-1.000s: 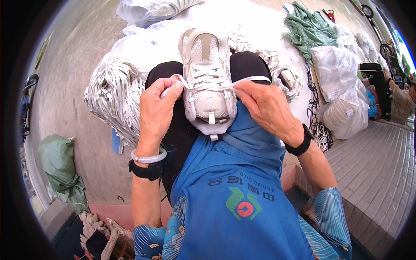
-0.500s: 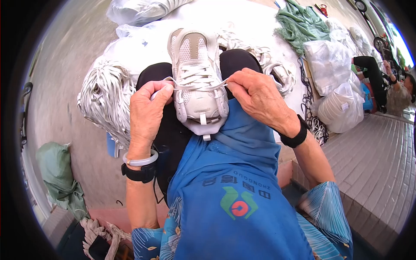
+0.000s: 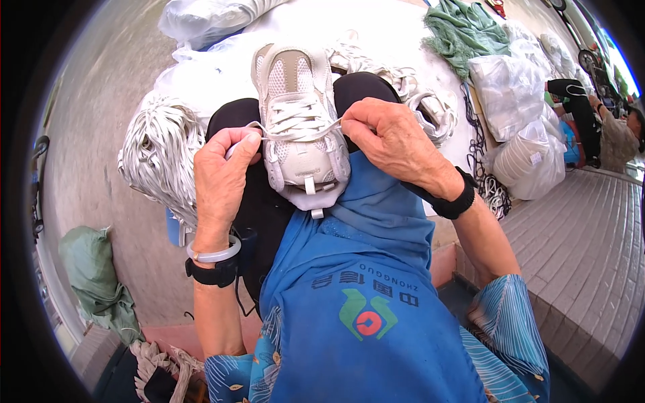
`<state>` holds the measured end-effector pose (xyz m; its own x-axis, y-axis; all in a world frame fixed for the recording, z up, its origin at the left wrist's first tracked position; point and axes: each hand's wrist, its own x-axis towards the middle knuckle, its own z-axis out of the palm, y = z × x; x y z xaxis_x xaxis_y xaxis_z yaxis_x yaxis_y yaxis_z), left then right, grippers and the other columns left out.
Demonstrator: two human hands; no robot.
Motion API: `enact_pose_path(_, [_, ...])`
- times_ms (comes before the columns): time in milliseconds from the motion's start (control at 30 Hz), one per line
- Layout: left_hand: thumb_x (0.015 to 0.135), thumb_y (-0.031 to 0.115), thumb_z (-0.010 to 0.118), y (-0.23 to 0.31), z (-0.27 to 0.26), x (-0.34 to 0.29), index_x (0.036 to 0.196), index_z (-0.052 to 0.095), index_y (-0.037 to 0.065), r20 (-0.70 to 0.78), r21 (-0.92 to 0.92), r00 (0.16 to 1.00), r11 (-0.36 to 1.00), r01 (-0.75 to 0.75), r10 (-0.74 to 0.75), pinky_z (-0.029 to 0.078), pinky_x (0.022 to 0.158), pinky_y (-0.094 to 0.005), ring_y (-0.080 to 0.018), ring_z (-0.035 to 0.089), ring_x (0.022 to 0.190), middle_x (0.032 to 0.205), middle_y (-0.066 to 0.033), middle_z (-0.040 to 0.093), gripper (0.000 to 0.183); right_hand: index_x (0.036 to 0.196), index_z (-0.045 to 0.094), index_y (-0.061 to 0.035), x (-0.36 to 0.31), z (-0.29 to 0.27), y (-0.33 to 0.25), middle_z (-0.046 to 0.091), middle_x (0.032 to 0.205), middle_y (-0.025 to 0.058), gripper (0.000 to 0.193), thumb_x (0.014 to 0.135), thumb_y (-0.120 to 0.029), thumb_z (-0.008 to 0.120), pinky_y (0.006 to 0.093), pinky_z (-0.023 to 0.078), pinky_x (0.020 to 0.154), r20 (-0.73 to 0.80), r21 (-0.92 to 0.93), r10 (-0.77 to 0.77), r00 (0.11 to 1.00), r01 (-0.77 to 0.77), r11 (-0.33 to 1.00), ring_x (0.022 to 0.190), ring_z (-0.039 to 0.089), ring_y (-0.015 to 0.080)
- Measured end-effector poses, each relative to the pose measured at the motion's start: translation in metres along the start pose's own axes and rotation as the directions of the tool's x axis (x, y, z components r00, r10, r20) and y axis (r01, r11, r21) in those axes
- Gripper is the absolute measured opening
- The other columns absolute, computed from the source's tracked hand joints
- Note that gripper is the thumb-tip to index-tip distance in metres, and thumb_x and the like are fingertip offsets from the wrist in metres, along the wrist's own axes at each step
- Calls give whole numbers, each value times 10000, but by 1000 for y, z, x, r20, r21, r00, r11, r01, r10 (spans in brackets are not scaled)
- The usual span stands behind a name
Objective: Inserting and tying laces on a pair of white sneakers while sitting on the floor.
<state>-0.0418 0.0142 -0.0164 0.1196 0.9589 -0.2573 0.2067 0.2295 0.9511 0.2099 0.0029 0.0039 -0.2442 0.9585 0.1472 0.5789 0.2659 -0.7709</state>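
A white and beige sneaker [image 3: 306,158] rests between my knees, its toe pointing away and its heel toward me. White shoelace [image 3: 295,119] crosses the upper in several rows. My left hand [image 3: 225,158] pinches one lace end on the shoe's left, thumb pressed to the fingers. On the other side my right hand [image 3: 390,138] grips the other end with curled fingers. Both ends are drawn out sideways from the top row near the ankle opening. A blue apron [image 3: 349,269] covers my lap under the heel.
A thick bundle of white laces [image 3: 161,154] hangs by my left knee. More white laces [image 3: 437,121] lie beyond my right knee. Clear plastic bags [image 3: 507,94] and a green cloth [image 3: 463,33] sit at far right, near another person [image 3: 615,138]. A green sack [image 3: 97,272] stands left.
The shoe and both hands have shifted slightly left in the picture. The lace ends remain pinched and stretched apart.
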Motion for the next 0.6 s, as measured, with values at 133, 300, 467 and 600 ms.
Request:
enact_pose_path(133, [912, 223, 645, -1, 0, 1, 970, 649, -6, 10, -55, 1000, 998, -2, 3, 516, 781, -265, -109, 605, 867, 964, -57, 657, 237, 794, 626, 23, 0, -2, -4, 586, 723, 185, 141, 828, -90, 550, 419, 470, 646, 11, -13, -16, 1000, 16, 1000, 697, 590, 359])
enact_pose_path(300, [911, 219, 646, 0, 1, 1, 966, 649, -4, 9, -54, 1000, 999, 4, -4, 514, 772, -257, -103, 604, 842, 943, -43, 653, 230, 767, 608, 23, 0, -3, -6, 574, 713, 180, 141, 823, -91, 547, 429, 468, 640, 24, -40, -32, 999, 33, 999, 688, 583, 364])
enact_pose_path(467, [907, 210, 651, 6, -1, -2, 953, 652, -7, 25, 109, 997, 991, -75, 73, 505, 743, -241, -81, 581, 792, 902, -18, 636, 222, 680, 539, 20, 1, -3, -7, 550, 685, 186, 177, 819, -90, 520, 456, 457, 632, 50, -111, -49, 998, 54, 992, 666, 567, 375])
enact_pose_path(600, [906, 212, 651, 6, 3, -1, 955, 652, -11, 55, 55, 998, 998, -14, 11, 504, 733, -236, -77, 577, 772, 891, -13, 633, 228, 668, 541, 20, 7, -4, -7, 549, 671, 203, 184, 811, -92, 512, 466, 455, 626, 63, -127, -66, 996, 74, 989, 655, 564, 392])
